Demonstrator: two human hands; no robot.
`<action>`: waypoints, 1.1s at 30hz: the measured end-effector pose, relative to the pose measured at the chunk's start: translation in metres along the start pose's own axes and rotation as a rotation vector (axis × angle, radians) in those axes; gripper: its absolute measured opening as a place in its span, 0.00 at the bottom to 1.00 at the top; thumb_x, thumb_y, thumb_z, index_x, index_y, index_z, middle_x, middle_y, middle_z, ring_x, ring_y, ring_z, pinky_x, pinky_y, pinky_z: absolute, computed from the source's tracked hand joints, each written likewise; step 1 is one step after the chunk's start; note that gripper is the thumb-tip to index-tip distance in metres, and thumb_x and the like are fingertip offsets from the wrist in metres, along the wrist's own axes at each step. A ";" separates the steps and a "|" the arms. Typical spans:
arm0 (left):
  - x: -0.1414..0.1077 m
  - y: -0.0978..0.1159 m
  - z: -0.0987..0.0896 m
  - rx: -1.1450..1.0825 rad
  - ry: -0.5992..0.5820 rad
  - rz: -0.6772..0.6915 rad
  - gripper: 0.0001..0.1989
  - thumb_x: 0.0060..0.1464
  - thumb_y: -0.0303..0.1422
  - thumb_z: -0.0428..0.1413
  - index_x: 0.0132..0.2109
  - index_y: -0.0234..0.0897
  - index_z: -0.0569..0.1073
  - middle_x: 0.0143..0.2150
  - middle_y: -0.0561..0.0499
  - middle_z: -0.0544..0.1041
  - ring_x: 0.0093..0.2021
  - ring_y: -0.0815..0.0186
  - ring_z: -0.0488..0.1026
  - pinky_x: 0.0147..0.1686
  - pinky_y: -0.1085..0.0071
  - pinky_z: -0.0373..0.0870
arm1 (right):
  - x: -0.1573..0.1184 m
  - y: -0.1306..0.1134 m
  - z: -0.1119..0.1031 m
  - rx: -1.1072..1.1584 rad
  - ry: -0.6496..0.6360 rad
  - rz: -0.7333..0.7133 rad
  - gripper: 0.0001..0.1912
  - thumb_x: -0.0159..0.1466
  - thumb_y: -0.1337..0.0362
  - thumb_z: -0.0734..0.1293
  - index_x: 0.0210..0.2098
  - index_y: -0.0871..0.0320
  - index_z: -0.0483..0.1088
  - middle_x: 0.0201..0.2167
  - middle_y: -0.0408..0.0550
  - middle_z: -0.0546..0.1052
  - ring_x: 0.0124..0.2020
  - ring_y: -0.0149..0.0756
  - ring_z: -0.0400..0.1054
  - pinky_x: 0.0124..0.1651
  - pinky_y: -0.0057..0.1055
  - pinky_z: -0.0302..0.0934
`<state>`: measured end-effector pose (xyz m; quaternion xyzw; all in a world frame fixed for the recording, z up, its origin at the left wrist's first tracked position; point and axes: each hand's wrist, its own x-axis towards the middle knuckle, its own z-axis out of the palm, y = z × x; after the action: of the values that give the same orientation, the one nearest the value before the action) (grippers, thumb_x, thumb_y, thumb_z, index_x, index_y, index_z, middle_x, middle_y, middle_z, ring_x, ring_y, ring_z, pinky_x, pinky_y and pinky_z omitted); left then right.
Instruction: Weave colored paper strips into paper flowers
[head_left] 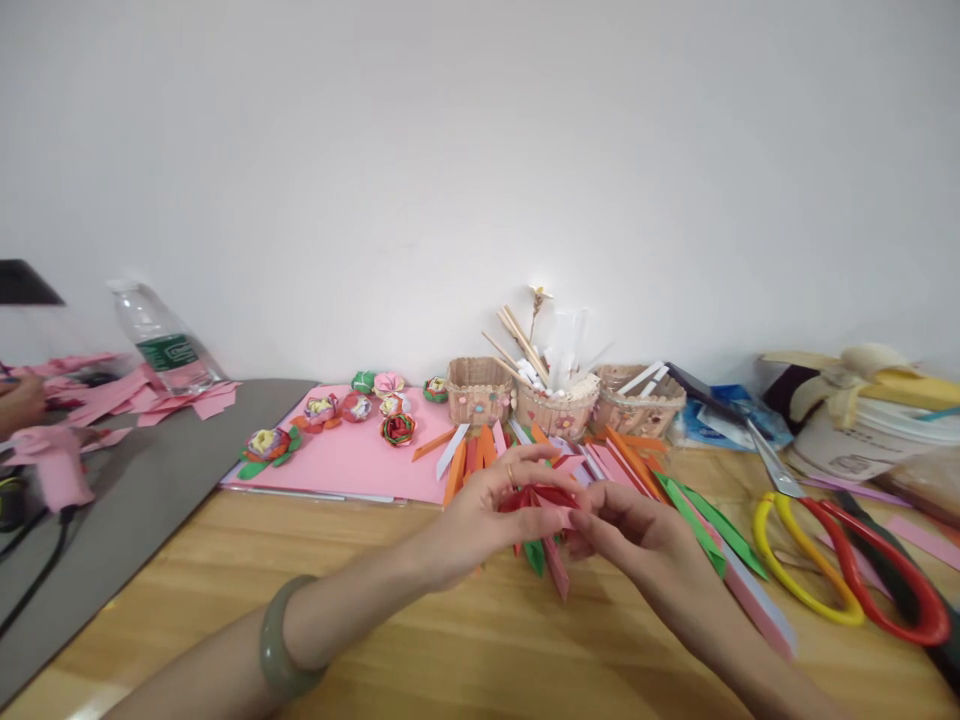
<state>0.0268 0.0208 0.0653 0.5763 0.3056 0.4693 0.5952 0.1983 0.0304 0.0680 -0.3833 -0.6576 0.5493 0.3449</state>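
Both hands meet over the near middle of the table around a red and pink folded-paper flower (pixel 538 496). My left hand (pixel 499 500), with a ring on one finger and a bangle at the wrist, is closed around its left side. On the other side, the fingers of my right hand (pixel 634 525) pinch its edge; part of the flower is hidden by both hands. Just behind and beside them lie orange paper strips (pixel 454 470), along with pink and white ones. Green paper strips (pixel 720 520) spread to the right of my right hand.
Several finished paper flowers (pixel 397 430) rest on pink paper sheets (pixel 337 470). Behind my hands stand small baskets (pixel 480 390) with sticks. Scissors (pixel 832 550) and a tub (pixel 847 445) are at right. Left are a bottle (pixel 169 350), a pink glue gun (pixel 56 470) and another person's hand (pixel 21 405).
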 end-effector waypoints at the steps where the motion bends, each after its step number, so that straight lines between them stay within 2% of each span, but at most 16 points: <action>1: 0.000 0.000 0.002 -0.018 0.031 -0.018 0.07 0.46 0.33 0.59 0.36 0.42 0.77 0.54 0.48 0.65 0.59 0.58 0.56 0.55 0.64 0.54 | 0.000 0.001 0.000 -0.020 -0.017 -0.010 0.15 0.58 0.53 0.63 0.23 0.57 0.64 0.20 0.40 0.70 0.21 0.30 0.66 0.27 0.27 0.61; 3: 0.000 0.000 0.006 -0.070 0.094 -0.046 0.04 0.45 0.33 0.60 0.31 0.39 0.77 0.49 0.48 0.68 0.55 0.59 0.61 0.52 0.65 0.56 | 0.000 0.002 0.002 -0.053 -0.038 -0.018 0.15 0.59 0.53 0.62 0.23 0.57 0.64 0.19 0.41 0.70 0.21 0.30 0.65 0.26 0.27 0.60; 6: 0.000 -0.001 0.009 -0.127 0.170 -0.081 0.08 0.43 0.35 0.61 0.27 0.35 0.75 0.43 0.48 0.69 0.48 0.61 0.66 0.48 0.67 0.59 | -0.001 0.005 0.004 -0.079 -0.053 -0.016 0.16 0.59 0.53 0.62 0.23 0.58 0.63 0.18 0.41 0.70 0.20 0.30 0.64 0.26 0.27 0.59; 11: 0.002 -0.001 0.012 -0.220 0.265 -0.105 0.09 0.40 0.34 0.62 0.25 0.33 0.72 0.36 0.49 0.70 0.42 0.66 0.66 0.40 0.74 0.61 | -0.001 0.006 0.009 -0.120 -0.069 -0.020 0.15 0.59 0.55 0.62 0.22 0.58 0.62 0.18 0.42 0.70 0.21 0.30 0.64 0.26 0.27 0.58; 16: 0.002 -0.005 0.010 -0.309 0.290 -0.162 0.11 0.40 0.35 0.63 0.28 0.32 0.71 0.31 0.52 0.69 0.28 0.73 0.65 0.30 0.76 0.61 | -0.001 0.007 0.009 -0.210 -0.057 -0.033 0.13 0.59 0.58 0.61 0.21 0.57 0.62 0.18 0.42 0.70 0.21 0.30 0.64 0.25 0.26 0.57; 22: 0.003 -0.005 0.008 -0.325 0.310 -0.220 0.14 0.39 0.38 0.63 0.27 0.31 0.71 0.22 0.55 0.67 0.22 0.75 0.62 0.23 0.78 0.58 | -0.001 0.009 0.005 -0.257 -0.059 -0.026 0.11 0.59 0.60 0.61 0.22 0.57 0.62 0.17 0.41 0.71 0.20 0.30 0.64 0.24 0.25 0.57; 33: 0.004 -0.010 0.005 -0.380 0.307 -0.234 0.12 0.43 0.36 0.61 0.29 0.31 0.70 0.23 0.54 0.67 0.21 0.75 0.62 0.22 0.78 0.58 | 0.000 0.007 0.003 -0.208 -0.089 0.012 0.09 0.57 0.62 0.61 0.22 0.57 0.60 0.18 0.43 0.72 0.19 0.29 0.62 0.24 0.26 0.57</action>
<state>0.0349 0.0238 0.0575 0.3370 0.3632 0.5283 0.6895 0.1962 0.0297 0.0603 -0.3962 -0.7234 0.4967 0.2704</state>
